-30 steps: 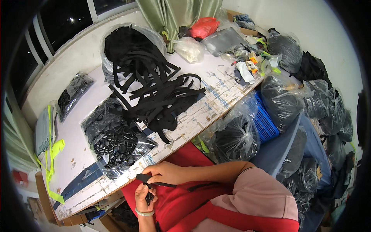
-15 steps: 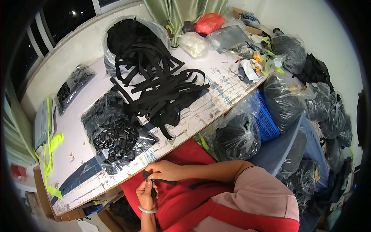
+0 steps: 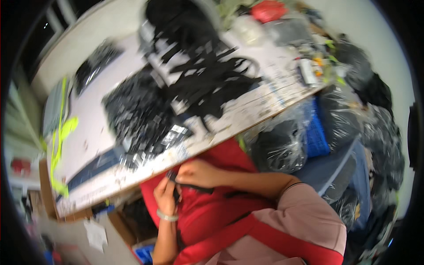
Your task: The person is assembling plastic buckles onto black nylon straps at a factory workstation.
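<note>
Above my red-covered lap, by the table's front edge, my two hands meet at a length of black webbing strap (image 3: pixel 201 190). My left hand (image 3: pixel 165 198), with a pale bangle at its wrist, is closed on the strap's end; a small dark piece (image 3: pixel 171 176) shows at the fingertips, too blurred to name. From the right, my right hand (image 3: pixel 198 173) comes across with its fingers bent around the strap. On the table beyond lie a clear bag of small black buckles (image 3: pixel 148 139) and a heap of loose black straps (image 3: pixel 207 84).
The worn white table (image 3: pixel 88 145) slants across in front of me. A large bag of black straps (image 3: pixel 181 22) stands at its back. Stuffed clear bags (image 3: pixel 280 148) and a blue crate (image 3: pixel 317 132) crowd the right side. Neon yellow strips (image 3: pixel 57 154) hang at the left.
My view has swung and blurred, so the table sits higher in the picture. Both hands stay together on the strap; the right fingers look more folded.
</note>
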{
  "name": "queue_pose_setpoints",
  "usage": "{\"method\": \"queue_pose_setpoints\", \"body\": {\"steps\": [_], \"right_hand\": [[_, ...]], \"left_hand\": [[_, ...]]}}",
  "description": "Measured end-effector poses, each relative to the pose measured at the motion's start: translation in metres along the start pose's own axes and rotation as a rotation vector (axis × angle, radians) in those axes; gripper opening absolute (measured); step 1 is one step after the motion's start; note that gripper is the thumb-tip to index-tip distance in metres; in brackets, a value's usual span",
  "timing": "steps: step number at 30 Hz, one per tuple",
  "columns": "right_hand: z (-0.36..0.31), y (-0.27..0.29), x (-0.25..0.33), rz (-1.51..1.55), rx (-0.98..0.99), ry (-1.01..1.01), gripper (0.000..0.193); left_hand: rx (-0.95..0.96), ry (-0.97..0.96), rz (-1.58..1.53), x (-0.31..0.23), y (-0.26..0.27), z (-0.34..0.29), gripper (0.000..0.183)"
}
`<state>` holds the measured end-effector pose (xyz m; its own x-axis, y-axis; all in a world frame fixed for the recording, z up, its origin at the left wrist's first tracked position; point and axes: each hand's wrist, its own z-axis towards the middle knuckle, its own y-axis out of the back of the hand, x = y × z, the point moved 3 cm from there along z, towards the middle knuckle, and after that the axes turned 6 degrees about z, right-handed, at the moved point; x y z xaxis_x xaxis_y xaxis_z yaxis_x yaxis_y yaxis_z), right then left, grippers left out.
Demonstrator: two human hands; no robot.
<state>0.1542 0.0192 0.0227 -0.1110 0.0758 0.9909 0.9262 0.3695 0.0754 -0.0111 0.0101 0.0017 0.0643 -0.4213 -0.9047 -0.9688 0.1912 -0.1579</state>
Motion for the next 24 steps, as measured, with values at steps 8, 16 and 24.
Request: {"method": "queue_pose_setpoints", "body": {"steps": [8, 16, 24], "right_hand": [[-0.008, 0.004, -0.008, 0.473, -0.059, -0.372, 0.024], [-0.002, -0.015, -0.009, 0.749, -0.111, -0.346, 0.022], [0.005, -0.013, -0.022, 0.594, -0.152, -0.257, 0.027]], "left_hand": [[-0.070, -0.161, 0.080, 0.001, -0.013, 0.008, 0.010], [-0.182, -0.637, 0.465, -0.003, -0.002, 0.010, 0.022], [-0.174, -0.642, 0.555, 0.004, 0.002, 0.009, 0.023]]}}
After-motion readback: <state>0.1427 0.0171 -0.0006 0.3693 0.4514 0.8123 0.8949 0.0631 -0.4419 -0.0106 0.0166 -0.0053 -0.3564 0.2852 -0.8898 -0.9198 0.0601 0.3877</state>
